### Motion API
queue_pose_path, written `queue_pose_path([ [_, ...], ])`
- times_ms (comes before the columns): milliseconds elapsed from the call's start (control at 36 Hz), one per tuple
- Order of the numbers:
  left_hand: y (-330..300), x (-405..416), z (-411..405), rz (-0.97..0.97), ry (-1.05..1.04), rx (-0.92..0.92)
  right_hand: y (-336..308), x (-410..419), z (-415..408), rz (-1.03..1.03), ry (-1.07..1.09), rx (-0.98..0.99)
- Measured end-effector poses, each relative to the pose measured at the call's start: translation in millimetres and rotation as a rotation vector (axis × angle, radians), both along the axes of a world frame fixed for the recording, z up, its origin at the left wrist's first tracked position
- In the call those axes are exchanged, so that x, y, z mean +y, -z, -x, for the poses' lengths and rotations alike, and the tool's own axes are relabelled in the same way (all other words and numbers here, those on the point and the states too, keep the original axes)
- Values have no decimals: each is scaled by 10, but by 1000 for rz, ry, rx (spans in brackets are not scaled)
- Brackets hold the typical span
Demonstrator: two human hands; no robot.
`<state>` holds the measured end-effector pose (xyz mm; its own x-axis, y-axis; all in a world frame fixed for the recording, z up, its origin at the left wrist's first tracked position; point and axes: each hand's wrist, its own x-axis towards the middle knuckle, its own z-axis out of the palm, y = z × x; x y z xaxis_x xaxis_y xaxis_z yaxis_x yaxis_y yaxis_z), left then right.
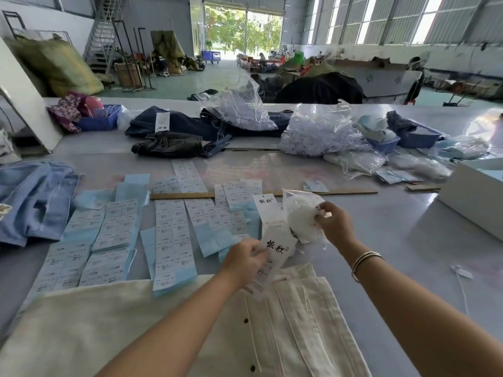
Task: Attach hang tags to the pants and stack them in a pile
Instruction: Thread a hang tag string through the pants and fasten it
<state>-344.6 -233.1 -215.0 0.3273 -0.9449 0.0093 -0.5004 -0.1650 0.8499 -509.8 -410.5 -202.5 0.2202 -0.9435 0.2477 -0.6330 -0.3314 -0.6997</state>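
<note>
Cream-white pants [285,322] lie flat at the near edge of the table, dark buttons showing along the fly. Just above their waistband my left hand [245,261] pinches a white hang tag [276,248] with black characters. To the right, my right hand [336,223] grips a small clear bag of white plastic fasteners [302,219]. A second white hang tag [268,210] lies behind the held one. Sheets of size stickers on blue backing [171,232] cover the table to the left of my hands.
Light-blue jeans [32,202] lie at the left; dark jeans [174,144] lie further back. Big clear bags of fasteners [318,134] sit at the back right, and a wooden ruler [340,191] lies across the middle. A white box [476,197] stands at the right. A loose fastener [461,274] lies near my right forearm.
</note>
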Motion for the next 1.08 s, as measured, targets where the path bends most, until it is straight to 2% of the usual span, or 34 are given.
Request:
queue_pose_path([
  [83,98,113,67,-19,-100,258,24,-44,-3,7,-3,7],
  [139,182,222,133,-30,-148,407,30,-58,-29,-32,-42,85],
  [222,296,342,186,-41,-185,476,22,-72,-60,-57,-84,191],
  [306,287,339,187,-36,-217,509,-45,-54,-62,12,-64,218],
  [444,216,291,180,-93,-163,494,-231,-55,-60,79,-45,44],
  [528,224,301,180,-90,-167,532,-352,-89,-77,-58,-91,-39],
  [611,250,306,182,-78,-156,533,-466,-80,-79,-253,-111,-255],
  [694,262,300,170,-86,-126,484,-553,-36,-52,-377,-166,-410],
  [750,261,285,165,-49,-51,367,-613,12,-50,-385,-191,-438],
  [861,200,98,176,50,220,-174,-758,106,-90,-316,-237,-429],
  [917,95,-64,219,77,271,-326,-849,166,-115,-267,-283,-326],
  [972,-36,-234,292,112,281,-375,-945,212,-131,-229,-317,-347],
  [1028,-173,-394,363,140,261,-335,-1027,254,-133,-232,-378,-370],
  [1083,-316,-534,411,152,232,-267,-1087,307,-153,-255,-461,-232],
])
